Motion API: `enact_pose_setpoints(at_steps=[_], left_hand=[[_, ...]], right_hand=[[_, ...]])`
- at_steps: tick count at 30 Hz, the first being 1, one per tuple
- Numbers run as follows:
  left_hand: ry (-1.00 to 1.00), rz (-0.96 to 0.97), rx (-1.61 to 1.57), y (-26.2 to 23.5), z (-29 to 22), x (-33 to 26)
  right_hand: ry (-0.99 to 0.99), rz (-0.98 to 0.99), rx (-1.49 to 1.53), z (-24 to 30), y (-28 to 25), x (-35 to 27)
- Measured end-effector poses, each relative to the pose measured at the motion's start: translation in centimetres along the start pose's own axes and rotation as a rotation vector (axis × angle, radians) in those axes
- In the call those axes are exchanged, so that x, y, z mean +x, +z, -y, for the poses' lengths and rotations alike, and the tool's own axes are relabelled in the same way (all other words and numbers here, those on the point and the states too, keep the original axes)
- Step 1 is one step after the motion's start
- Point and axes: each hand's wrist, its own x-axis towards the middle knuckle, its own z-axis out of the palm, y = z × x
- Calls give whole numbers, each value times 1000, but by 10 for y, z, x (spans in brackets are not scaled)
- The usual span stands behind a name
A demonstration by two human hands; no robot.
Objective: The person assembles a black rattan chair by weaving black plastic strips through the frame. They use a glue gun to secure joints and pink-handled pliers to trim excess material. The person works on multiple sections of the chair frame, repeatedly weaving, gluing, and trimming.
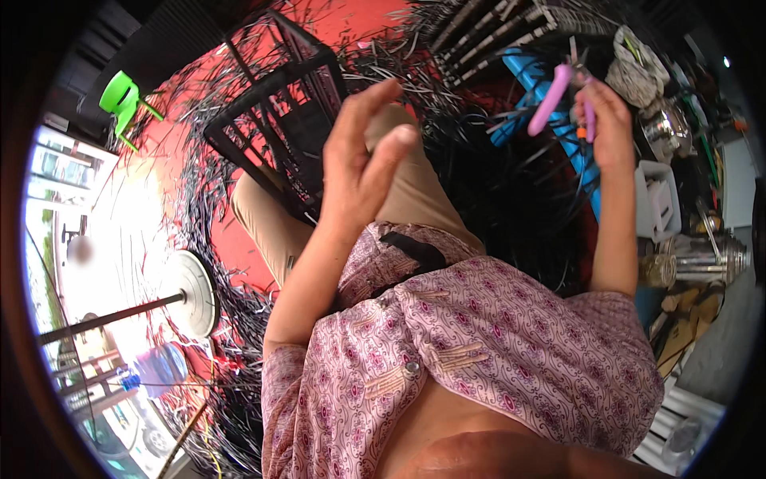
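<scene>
In my right hand [608, 128] is a pair of pink-handled shears [550, 104], the handles spread and the metal tip pointing away from me. A small orange part shows by my fingers. My left hand [359, 156] is raised over my lap, empty, with the fingers and thumb apart. Just left of it and beyond, a black open-slatted frame [275, 112] stands tilted by my legs. Whether my left hand touches it I cannot tell. A dark mass of black strips [503, 199] lies to the right of my lap, below the shears.
Loose black strips [191, 172] litter the red floor [235, 251]. A blue plastic piece [531, 76] is beside the shears. Right of my arm are a white bin [658, 199] and metal containers [706, 259]. A green chair [120, 100] and a round base with a pole [195, 295] stand left.
</scene>
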Motion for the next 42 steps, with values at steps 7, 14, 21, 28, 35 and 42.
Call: enact_pose_setpoints(at_steps=[7,14,21,28,35,42], left_hand=[[-317,-33,-539,15,18,-22],[-179,-156,-233,-16,10,-13],[-418,-332,-450,12,25,-25],[-664,-231,-469,11,46,-45],[-718,-115,-490,13,47,-47],[-729,-103,-493,10,52,-50]], right_hand=[[37,473,507,-10,184,-81],[0,982,644,-30,222,-106],[-143,803,512,-38,228,-102],[-1126,254,-653,6,242,0],[-1422,270,-838,15,271,39],[-1505,316,-837,17,276,53]])
